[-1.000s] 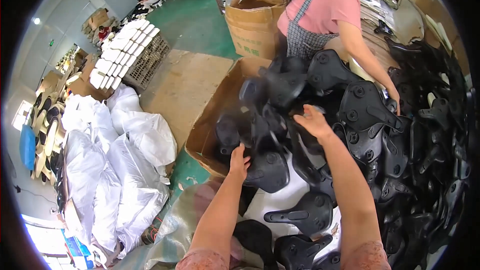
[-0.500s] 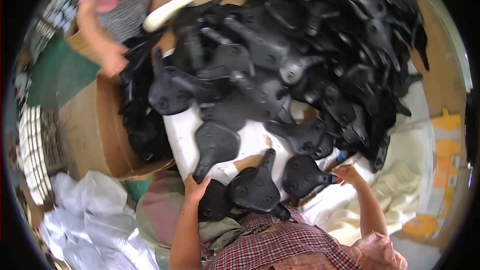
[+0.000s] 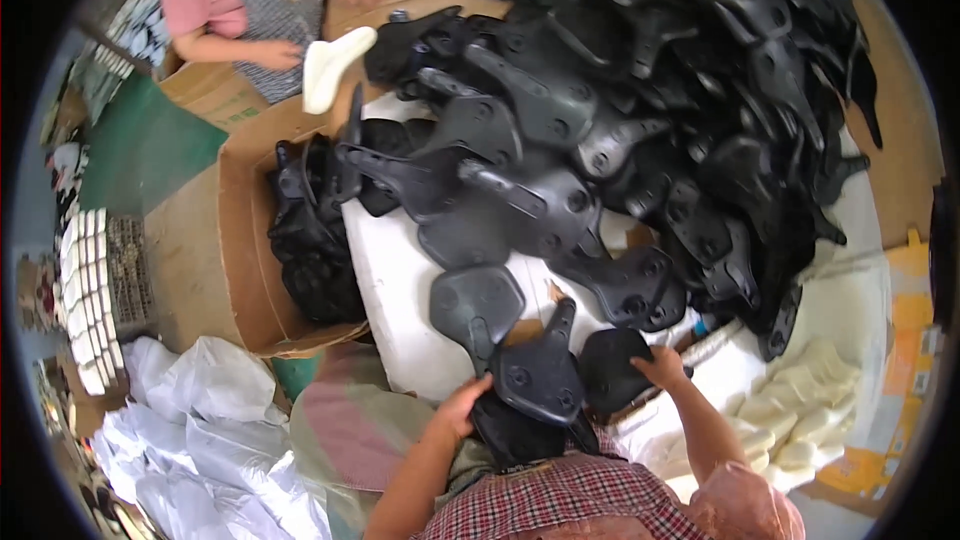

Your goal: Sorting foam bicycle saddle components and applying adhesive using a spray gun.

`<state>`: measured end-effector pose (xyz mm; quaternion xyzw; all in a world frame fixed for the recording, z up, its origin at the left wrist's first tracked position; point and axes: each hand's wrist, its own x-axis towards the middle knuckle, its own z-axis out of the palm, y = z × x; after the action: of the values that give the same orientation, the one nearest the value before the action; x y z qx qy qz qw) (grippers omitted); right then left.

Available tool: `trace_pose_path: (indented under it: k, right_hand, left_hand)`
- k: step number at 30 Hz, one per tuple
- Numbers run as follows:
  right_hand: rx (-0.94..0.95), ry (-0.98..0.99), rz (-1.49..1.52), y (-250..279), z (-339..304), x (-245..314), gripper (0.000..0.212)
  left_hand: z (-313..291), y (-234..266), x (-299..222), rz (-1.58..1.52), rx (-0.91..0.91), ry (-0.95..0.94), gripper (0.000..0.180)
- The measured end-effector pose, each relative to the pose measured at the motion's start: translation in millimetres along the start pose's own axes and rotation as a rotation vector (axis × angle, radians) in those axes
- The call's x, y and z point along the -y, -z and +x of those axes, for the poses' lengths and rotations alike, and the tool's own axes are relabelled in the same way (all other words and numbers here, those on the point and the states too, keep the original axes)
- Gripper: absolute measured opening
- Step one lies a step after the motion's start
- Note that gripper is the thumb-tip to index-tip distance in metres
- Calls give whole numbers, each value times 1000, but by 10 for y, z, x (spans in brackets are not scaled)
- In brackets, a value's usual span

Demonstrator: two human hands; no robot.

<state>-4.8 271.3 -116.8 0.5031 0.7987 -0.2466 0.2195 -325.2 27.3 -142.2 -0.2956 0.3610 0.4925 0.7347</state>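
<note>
My left hand is closed around the narrow end of a black moulded paddle-shaped piece, whose broad end points away from me. At the right, my right hand grips the edge of a second black paddle-shaped piece, fingers on its upper face. Between my hands lies another such piece, dark and shiny with round recesses, its stem pointing away. It covers part of a black piece against my checked apron.
A large heap of black pieces covers the white tabletop. An open carton of black pieces stands at the left. Across the table, a person's hand is by a white piece. White pieces lie at lower right.
The left piece has turned its broad end a little, and its stem has come closer to the middle piece. My right hand has shifted in along its piece. The co-worker's arm has drawn back from the carton.
</note>
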Motion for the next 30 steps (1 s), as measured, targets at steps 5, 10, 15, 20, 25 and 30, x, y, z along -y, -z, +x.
trace_pose_path:
  k: [5,10,15,20,25,30]
  right_hand:
    - [-158,137,354,42,248,1660,29]
    - [253,278,459,516,1033,4055,31]
    - [-267,811,936,1003,1331,4740,42]
    - [-622,867,971,1624,1136,2600,23]
    - [-1523,-233,700,2195,385,-1184,20]
    - [-1247,-676,1025,2178,384,-3586,76]
  left_hand:
    - [-501,34,-134,39,-51,-237,38]
    - [-1118,383,-1410,-152,-264,-609,20]
    - [-1613,21,-2827,-683,-485,-926,59]
    - [-1064,-215,-3165,127,-105,-1041,55]
    - [54,-2602,-1862,814,43,-793,41]
    - [1533,-4420,-1284,1461,288,-1104,76]
